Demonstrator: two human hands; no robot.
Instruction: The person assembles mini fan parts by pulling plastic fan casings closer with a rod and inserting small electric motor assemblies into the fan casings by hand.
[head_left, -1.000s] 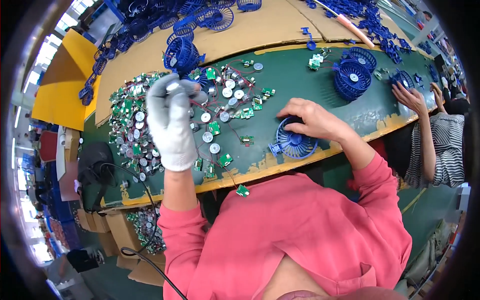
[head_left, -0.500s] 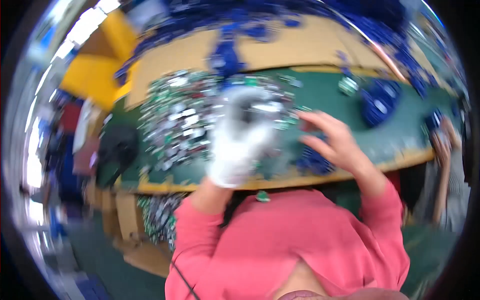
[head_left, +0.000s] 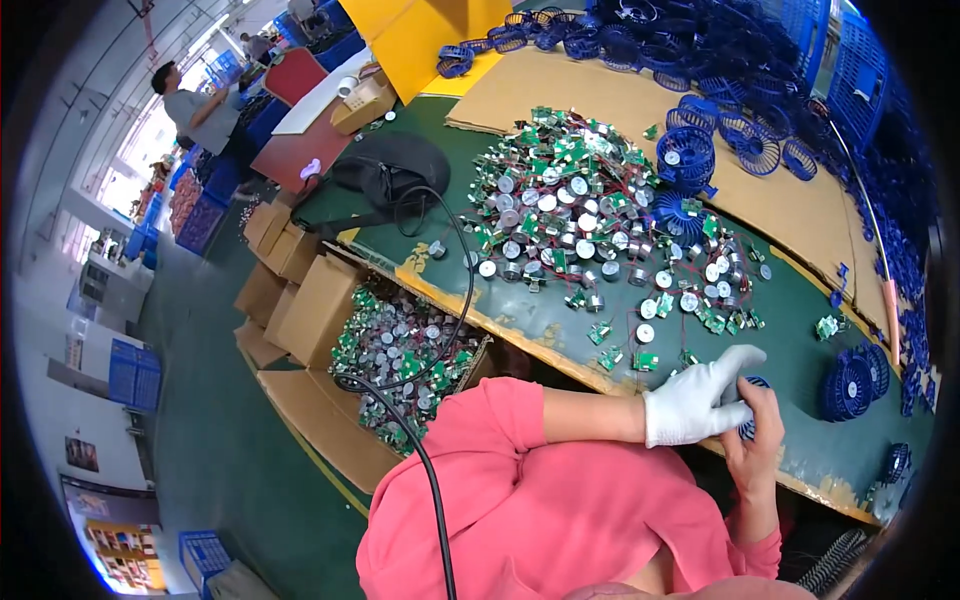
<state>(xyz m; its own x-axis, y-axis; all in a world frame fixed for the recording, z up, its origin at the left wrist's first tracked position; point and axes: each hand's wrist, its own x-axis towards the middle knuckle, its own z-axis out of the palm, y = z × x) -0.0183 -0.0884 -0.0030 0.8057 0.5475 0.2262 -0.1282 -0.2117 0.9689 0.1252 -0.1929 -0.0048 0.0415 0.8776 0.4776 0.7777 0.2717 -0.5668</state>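
Near the table's front edge at the right, my two hands meet around a small blue fan cage (head_left: 747, 430). My left hand (head_left: 690, 405), in a white glove, has its thumb and fingers about the cage from the left. Bare, my right hand (head_left: 757, 440) grips it from the other side with bent fingers. Much of the cage is hidden by the hands. Beyond them lies a big heap of small round motors (head_left: 578, 187) wired to green circuit boards (head_left: 648, 361). At its right side a blue fan cage (head_left: 685, 160) stands on the cardboard edge.
Below the table edge, an open cardboard box (head_left: 315, 315) holds more motors and boards. Blue fan cages (head_left: 848, 388) sit at the right; many others line the far side. A black bag (head_left: 400, 165) lies left, a black cable (head_left: 470, 290) hangs across. A person (head_left: 205, 115) stands far left.
The view has turned left, so the table now slants down to the right. My left hand has left the motor heap and joined my right hand at the blue fan cage.
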